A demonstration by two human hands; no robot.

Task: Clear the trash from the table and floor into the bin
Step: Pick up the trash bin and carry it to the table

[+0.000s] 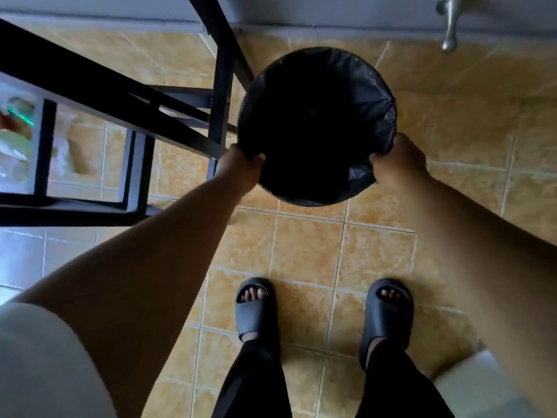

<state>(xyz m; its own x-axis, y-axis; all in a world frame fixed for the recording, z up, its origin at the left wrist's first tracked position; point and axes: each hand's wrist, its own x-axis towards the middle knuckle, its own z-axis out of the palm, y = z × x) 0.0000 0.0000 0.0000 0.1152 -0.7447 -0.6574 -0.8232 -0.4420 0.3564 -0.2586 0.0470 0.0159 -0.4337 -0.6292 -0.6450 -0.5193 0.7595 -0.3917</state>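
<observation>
Down at the frame's left edge, blurred trash shows behind the black table frame; centre-top, the left hand and right hand each clutch the rim of the black-lined bin.

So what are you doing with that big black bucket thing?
That is a bin lined with a black bag. A person standing on the tiled floor in dark slippers grips its near rim with both hands, the left hand on one side and the right hand on the other. It sits beside the black table frame. Its inside is too dark to see. Some blurry trash shows at the far left.
</observation>
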